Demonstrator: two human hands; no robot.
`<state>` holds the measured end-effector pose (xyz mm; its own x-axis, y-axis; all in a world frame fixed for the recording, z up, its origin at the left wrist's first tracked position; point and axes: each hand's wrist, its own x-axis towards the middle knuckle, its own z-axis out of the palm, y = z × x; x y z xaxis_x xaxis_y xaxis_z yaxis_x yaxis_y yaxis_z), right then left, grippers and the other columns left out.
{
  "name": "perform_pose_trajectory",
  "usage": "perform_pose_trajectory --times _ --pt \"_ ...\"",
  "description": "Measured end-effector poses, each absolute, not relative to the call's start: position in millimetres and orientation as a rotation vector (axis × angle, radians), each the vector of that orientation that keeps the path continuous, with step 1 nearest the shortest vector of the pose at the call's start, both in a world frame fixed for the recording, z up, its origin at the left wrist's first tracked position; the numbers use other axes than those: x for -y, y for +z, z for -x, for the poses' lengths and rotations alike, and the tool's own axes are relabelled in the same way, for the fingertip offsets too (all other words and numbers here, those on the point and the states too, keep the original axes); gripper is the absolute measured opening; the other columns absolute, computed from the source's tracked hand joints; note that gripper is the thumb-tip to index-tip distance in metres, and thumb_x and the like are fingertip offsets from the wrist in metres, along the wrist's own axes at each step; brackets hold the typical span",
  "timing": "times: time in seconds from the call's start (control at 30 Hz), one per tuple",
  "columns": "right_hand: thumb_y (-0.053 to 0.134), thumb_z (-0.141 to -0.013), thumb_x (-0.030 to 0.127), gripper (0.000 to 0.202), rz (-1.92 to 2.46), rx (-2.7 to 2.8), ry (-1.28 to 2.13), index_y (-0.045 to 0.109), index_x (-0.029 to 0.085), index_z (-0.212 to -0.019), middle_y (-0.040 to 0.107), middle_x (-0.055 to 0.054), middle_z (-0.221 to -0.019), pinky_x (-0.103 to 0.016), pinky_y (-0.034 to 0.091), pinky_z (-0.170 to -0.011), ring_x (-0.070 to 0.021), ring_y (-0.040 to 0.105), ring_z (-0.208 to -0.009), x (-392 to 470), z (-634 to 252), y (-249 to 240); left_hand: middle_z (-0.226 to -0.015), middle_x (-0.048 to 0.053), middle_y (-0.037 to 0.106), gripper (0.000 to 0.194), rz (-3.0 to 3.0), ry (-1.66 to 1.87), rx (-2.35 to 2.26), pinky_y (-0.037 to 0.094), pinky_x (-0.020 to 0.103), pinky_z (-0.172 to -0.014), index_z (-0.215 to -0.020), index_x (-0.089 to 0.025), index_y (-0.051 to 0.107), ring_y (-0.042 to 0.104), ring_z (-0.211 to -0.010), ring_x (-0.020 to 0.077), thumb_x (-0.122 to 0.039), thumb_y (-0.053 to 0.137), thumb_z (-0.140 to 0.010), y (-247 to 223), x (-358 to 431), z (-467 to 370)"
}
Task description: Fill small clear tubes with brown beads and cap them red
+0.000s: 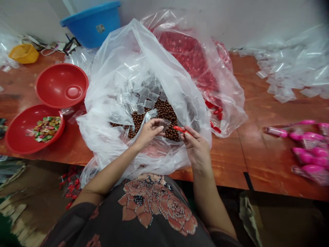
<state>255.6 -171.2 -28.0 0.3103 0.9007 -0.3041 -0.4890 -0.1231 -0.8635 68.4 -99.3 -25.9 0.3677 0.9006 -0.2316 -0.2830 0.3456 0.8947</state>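
My left hand (149, 133) pinches a small clear plastic packet (166, 123) between thumb and fingertips. In my right hand (196, 147) is a small red plastic spoon (179, 129), its tip pointing left toward the packet. Both hands are over the mouth of a large translucent plastic bag (100, 106). Brown round balls (164, 111) lie loose inside it, below my fingers. A heap of small clear packets (144, 94) covers the balls farther back. Whether the packet in my left hand contains anything, I cannot tell.
Two red bowls (42, 79) (15, 133) stand left, the nearer holding wrapped sweets (47, 128). Behind are a blue tub (89, 25) and a bag of red pieces (180, 48). Clear packets (290, 72) and pink plastic items (313, 152) lie right on the wooden table (226, 161).
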Motion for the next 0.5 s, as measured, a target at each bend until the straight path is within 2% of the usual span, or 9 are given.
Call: perform_pose_trajectory --times 0.1,0.23,0.37,0.5 --pt "0.078 -0.077 0.03 0.034 1.107 0.564 1.311 0.072 0.026 -0.11 0.074 -0.001 -0.114 -0.03 0.061 -0.09 -0.0124 0.072 -0.094 167 -251 -26 -0.114 0.01 0.065 0.043 -0.896 0.837 -0.84 0.061 0.031 -0.073 -0.107 -0.014 0.063 0.063 -0.098 0.0189 -0.035 0.08 -0.072 -23 112 -57" --pt "0.075 -0.08 0.031 0.038 1.051 0.681 1.364 0.068 0.03 -0.118 0.07 -0.001 -0.124 -0.038 0.055 -0.103 -0.016 0.068 -0.111 168 -244 -26 -0.116 0.011 0.065 0.042 -0.914 0.786 -0.816 0.059 0.032 -0.077 -0.112 -0.015 0.062 0.064 -0.093 0.0163 -0.035 0.075 -0.077 -24 126 -50" --pt "0.075 -0.079 0.038 0.041 1.106 0.755 1.332 0.068 0.03 -0.119 0.072 -0.001 -0.119 -0.043 0.055 -0.101 -0.0173 0.07 -0.104 169 -238 -31 -0.113 0.011 0.067 0.04 -0.991 0.745 -0.818 0.055 0.031 -0.085 -0.113 -0.013 0.064 0.065 -0.089 0.0134 -0.032 0.074 -0.079 -24 135 -48" --pt "0.078 -0.075 0.034 0.038 1.157 0.731 1.308 0.07 0.031 -0.112 0.074 0.001 -0.111 -0.034 0.058 -0.089 -0.0138 0.07 -0.095 172 -235 -30 -0.113 0.011 0.068 0.039 -0.995 0.726 -0.832 0.053 0.032 -0.088 -0.112 -0.013 0.065 0.066 -0.09 0.0137 -0.031 0.074 -0.079 -20 140 -48"
